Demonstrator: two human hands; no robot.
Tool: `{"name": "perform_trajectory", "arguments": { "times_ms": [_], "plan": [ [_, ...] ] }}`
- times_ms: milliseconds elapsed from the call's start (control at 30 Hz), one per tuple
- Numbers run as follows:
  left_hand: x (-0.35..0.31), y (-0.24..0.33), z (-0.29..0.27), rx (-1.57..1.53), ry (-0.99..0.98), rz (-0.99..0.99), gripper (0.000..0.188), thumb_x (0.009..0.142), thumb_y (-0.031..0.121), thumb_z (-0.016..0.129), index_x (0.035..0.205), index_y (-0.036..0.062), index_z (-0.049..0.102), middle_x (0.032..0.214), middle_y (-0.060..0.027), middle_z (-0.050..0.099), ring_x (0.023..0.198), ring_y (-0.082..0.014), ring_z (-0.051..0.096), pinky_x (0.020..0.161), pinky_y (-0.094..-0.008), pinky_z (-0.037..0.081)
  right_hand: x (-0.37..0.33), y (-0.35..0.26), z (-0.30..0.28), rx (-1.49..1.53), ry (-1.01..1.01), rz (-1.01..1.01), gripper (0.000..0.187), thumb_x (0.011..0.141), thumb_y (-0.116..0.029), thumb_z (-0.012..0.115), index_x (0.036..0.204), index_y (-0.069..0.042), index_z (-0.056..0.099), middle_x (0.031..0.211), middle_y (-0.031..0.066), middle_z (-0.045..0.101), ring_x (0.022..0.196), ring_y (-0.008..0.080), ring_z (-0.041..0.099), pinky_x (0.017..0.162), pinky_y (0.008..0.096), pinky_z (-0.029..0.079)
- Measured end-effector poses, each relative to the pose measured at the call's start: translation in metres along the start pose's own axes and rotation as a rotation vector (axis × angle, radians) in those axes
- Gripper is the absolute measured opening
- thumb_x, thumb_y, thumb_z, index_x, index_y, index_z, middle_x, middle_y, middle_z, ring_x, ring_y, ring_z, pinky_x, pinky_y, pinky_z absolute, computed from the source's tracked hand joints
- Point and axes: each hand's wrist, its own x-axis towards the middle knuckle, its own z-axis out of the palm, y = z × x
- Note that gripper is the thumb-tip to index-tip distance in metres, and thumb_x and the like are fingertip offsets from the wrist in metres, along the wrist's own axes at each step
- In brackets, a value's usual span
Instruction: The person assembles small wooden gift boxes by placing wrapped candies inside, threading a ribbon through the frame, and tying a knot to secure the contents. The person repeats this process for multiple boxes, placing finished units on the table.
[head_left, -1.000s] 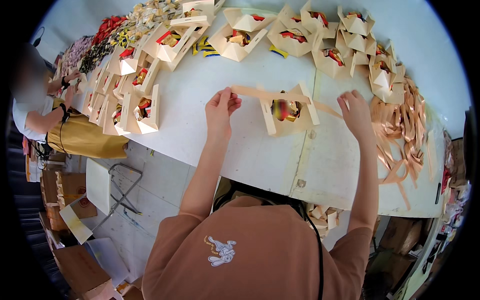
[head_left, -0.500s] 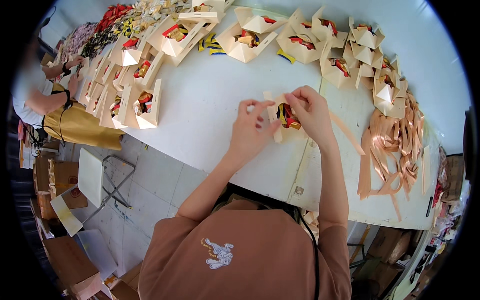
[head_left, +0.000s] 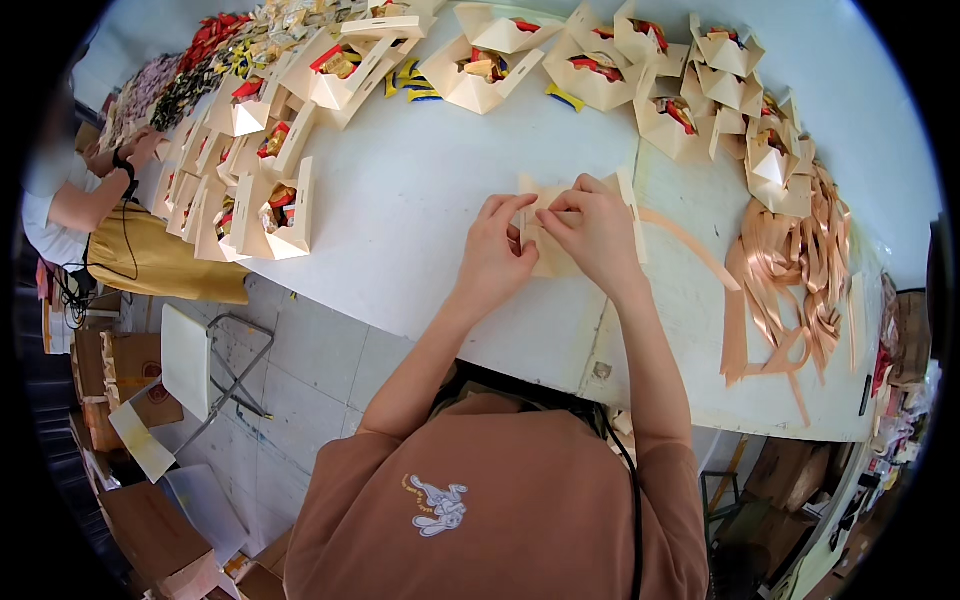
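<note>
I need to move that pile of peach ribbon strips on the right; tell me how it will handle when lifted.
The ribbon pile likely handles floppy: strips curl, loop and trail limply. Probably light, being thin and flat. Its glossy sheen suggests slipperiness, and overlapping strands may tangle or slide off singly.

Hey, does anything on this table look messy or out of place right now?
Mostly orderly. The peach ribbons lie in a loose tangled heap at the table's right end, some strands trailing toward the edge. A few blue and yellow scraps lie loose among the open boxes.
</note>
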Motion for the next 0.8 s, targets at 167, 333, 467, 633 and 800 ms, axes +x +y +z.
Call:
{"name": "perform_trajectory", "arguments": {
  "times_ms": [167, 333, 467, 633, 800],
  "plan": [
    [0.0, 0.001, -0.001, 0.039, -0.023, 0.008, 0.052, 0.078, -0.008, 0.06, 0.129, 0.0016, 0.058, 0.122, -0.0118, 0.054, 0.07, -0.0172, 0.062, 0.065, -0.0307, 0.054, 0.001, 0.001, 0.003, -0.004, -0.021, -0.013, 0.02, 0.081, -0.02, 0.075, 0.078, 0.0, 0.074, 0.077, 0.01, 0.059, 0.07, 0.0267, 0.061, 0.064, 0.0382, 0.048],
    [0.0, 0.006, 0.0, -0.042, 0.011, -0.062, 0.047, 0.083, -0.002, 0.064, 0.13, 0.0013, 0.058, 0.121, -0.0144, 0.06, 0.074, -0.017, 0.065, 0.067, -0.0289, 0.055, 0.002, 0.001, 0.008, 0.021, -0.039, 0.017, 0.022, 0.081, -0.023, 0.074, 0.077, -0.001, 0.073, 0.077, 0.0098, 0.06, 0.072, 0.0272, 0.063, 0.063, 0.0385, 0.049],
    [-0.002, 0.004, -0.007, -0.381, 0.018, -0.264, 0.04, 0.09, 0.001, 0.063, 0.129, 0.0002, 0.058, 0.112, -0.0137, 0.067, 0.077, -0.0152, 0.068, 0.07, -0.0277, 0.057, -0.002, 0.006, 0.016, 0.022, -0.018, 0.002, 0.025, 0.081, -0.026, 0.074, 0.072, -0.003, 0.071, 0.076, 0.0093, 0.06, 0.073, 0.0267, 0.062, 0.066, 0.0395, 0.048],
    [0.016, -0.028, -0.013, -0.262, 0.035, -0.135, 0.025, 0.091, -0.001, 0.06, 0.116, -0.0014, 0.06, 0.089, -0.0073, 0.069, 0.076, -0.0119, 0.067, 0.068, -0.0268, 0.056, 0.001, 0.001, 0.033, -0.184, 0.106, -0.12, 0.027, 0.078, -0.029, 0.076, 0.065, -0.007, 0.067, 0.073, 0.0071, 0.059, 0.078, 0.025, 0.06, 0.077, 0.0402, 0.042],
    [0.014, -0.03, -0.044, 0.135, 0.221, -0.115, 0.016, 0.086, -0.004, 0.06, 0.101, 0.0017, 0.065, 0.08, -0.0048, 0.068, 0.074, -0.0126, 0.066, 0.068, -0.0283, 0.054, 0.0, 0.0, 0.037, -0.318, 0.164, -0.124, 0.027, 0.076, -0.031, 0.078, 0.074, -0.006, 0.067, 0.083, 0.0069, 0.058, 0.091, 0.0252, 0.057, 0.086, 0.0415, 0.042]
  ]
}}
